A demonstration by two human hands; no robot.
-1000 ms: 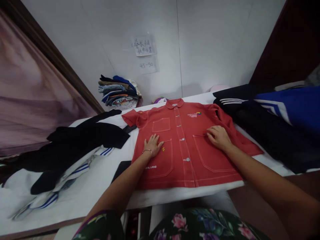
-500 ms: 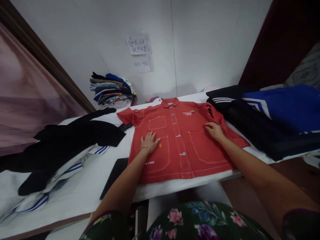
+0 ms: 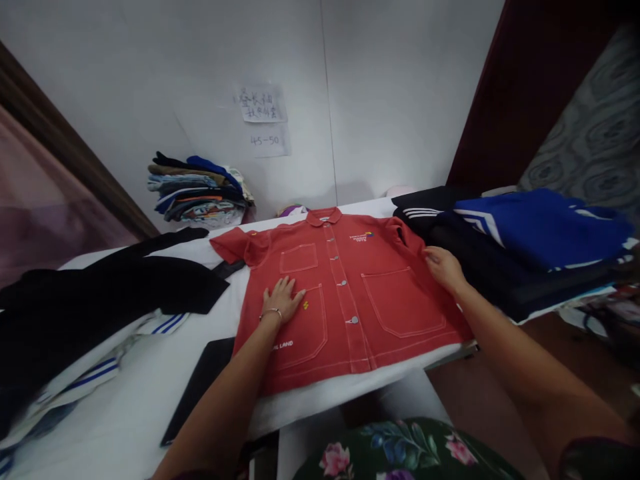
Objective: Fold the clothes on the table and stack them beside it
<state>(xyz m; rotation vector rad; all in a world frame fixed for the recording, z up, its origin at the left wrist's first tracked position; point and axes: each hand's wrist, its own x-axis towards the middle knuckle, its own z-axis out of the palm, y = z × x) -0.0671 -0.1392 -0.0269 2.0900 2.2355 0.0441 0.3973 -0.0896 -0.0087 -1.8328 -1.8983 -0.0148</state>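
Observation:
A red button-up shirt jacket (image 3: 345, 253) with white stitching, a collar and large front pockets lies spread face up, its hem towards me. My left hand (image 3: 283, 301), wearing a bracelet, rests flat with fingers apart on the lower pocket at the left. At the right side of the jacket, my right hand (image 3: 446, 268) has its fingers closed on the red cloth beside the sleeve. Whether it grips the sleeve or the side edge is hard to tell. The sleeve at the left is bunched near the shoulder.
The white-covered table (image 3: 135, 373) holds black garments (image 3: 110, 287) and a striped white one (image 3: 95, 377) at left. A folded clothes stack (image 3: 197, 190) stands by the wall. Blue clothing (image 3: 540, 230) lies on dark garments (image 3: 475, 267) at right. Paper notes (image 3: 263, 103) hang behind.
My right hand has moved from the jacket's front to its right side and closed on the cloth there. My left hand stays on the pocket. The view has turned slightly right.

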